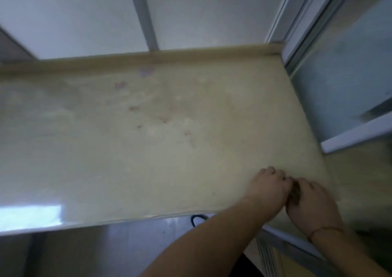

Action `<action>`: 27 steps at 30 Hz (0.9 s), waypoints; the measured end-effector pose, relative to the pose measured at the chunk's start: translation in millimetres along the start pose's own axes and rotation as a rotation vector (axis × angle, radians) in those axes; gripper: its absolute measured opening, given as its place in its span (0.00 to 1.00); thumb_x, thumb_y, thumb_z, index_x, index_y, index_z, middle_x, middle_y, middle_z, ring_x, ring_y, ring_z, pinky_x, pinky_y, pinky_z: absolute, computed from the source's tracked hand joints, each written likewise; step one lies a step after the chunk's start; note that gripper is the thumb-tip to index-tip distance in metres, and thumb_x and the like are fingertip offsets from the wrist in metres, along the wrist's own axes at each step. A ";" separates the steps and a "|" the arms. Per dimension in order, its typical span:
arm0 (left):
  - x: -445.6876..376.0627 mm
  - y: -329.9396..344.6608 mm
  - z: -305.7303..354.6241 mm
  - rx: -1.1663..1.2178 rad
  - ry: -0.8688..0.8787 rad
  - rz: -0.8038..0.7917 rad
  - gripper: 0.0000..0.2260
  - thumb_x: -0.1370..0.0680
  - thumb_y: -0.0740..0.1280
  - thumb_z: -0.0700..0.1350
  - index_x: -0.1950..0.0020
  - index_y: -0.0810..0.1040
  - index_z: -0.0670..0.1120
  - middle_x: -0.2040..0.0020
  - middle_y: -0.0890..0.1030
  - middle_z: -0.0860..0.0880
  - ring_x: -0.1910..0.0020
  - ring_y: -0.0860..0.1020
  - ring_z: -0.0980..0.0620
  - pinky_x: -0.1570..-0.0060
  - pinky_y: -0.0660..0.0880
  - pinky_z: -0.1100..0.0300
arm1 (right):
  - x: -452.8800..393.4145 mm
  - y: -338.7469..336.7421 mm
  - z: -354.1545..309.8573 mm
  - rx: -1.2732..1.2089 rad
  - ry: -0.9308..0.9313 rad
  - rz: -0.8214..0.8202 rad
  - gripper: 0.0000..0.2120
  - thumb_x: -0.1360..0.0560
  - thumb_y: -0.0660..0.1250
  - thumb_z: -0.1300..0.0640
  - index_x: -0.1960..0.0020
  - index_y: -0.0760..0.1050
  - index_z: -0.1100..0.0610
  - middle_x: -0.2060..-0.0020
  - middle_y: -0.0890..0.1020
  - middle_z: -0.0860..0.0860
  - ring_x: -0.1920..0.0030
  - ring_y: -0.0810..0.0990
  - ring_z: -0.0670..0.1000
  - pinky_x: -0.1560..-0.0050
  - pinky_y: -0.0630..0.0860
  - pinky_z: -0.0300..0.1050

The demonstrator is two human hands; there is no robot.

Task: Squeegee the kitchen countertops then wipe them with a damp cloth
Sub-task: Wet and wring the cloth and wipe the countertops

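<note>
Head view, motion-blurred. Pale beige counter (106,149) fills the frame; faint pinkish stains (146,71) sit toward its raised back lip. Both hands meet at the counter's near right part, just inside the front edge. Left hand (268,186) and right hand (311,204) are pressed together, fingers (273,171) curled around a small dark brownish object (296,190) pinched between them; too blurred to identify as cloth or squeegee. A thin red band (324,230) circles the right wrist. A metal-framed sliding panel (343,75) borders the counter's right side.
</note>
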State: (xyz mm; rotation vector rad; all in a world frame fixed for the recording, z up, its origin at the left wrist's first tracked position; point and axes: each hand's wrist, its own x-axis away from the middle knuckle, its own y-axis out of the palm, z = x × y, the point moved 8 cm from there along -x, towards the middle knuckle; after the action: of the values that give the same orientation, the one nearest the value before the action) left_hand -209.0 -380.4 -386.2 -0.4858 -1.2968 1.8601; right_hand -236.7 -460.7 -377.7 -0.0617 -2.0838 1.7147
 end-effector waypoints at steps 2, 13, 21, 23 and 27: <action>13.7 -4.5 -23.6 0.002 -0.003 0.032 0.11 0.27 0.67 0.48 0.46 0.80 0.47 0.52 0.80 0.48 0.52 0.76 0.46 0.54 0.70 0.56 | 1.0 9.8 -14.1 -0.020 0.014 -0.021 0.07 0.31 0.69 0.59 0.54 0.78 0.59 0.62 0.81 0.60 0.60 0.79 0.64 0.61 0.71 0.50; 157.4 -43.2 -163.2 0.059 -0.223 0.267 0.15 0.27 0.56 0.45 0.52 0.81 0.44 0.57 0.79 0.45 0.58 0.75 0.44 0.59 0.70 0.54 | 32.6 61.3 -212.5 -0.052 -0.303 -0.106 0.21 0.35 0.59 0.56 0.49 0.80 0.66 0.64 0.81 0.63 0.68 0.81 0.65 0.72 0.76 0.53; 363.1 -75.9 -315.0 0.007 -0.541 0.341 0.16 0.26 0.57 0.46 0.48 0.81 0.44 0.56 0.79 0.44 0.57 0.75 0.43 0.58 0.72 0.52 | 92.2 122.0 -453.8 -0.079 -0.627 -0.106 0.12 0.37 0.64 0.62 0.54 0.78 0.61 0.65 0.79 0.58 0.72 0.78 0.63 0.78 0.71 0.48; 414.8 -84.1 -349.4 -0.004 -0.615 0.391 0.15 0.27 0.57 0.47 0.48 0.81 0.44 0.56 0.79 0.45 0.57 0.74 0.43 0.58 0.72 0.53 | 110.9 134.8 -510.1 -0.059 -0.661 -0.105 0.12 0.37 0.66 0.65 0.54 0.77 0.61 0.66 0.80 0.58 0.72 0.78 0.62 0.78 0.70 0.47; 521.2 -101.2 -426.7 -0.018 -0.744 0.507 0.09 0.28 0.63 0.44 0.53 0.81 0.44 0.59 0.78 0.46 0.61 0.74 0.44 0.61 0.72 0.52 | 151.1 158.6 -635.2 -0.030 -0.769 -0.078 0.11 0.37 0.64 0.64 0.56 0.78 0.61 0.66 0.81 0.59 0.72 0.79 0.62 0.77 0.71 0.46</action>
State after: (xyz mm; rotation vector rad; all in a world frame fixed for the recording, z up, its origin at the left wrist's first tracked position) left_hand -190.2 300.5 -399.0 -0.1186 -1.7813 2.6007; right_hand -183.4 208.8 -395.5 0.7727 -2.5728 1.8351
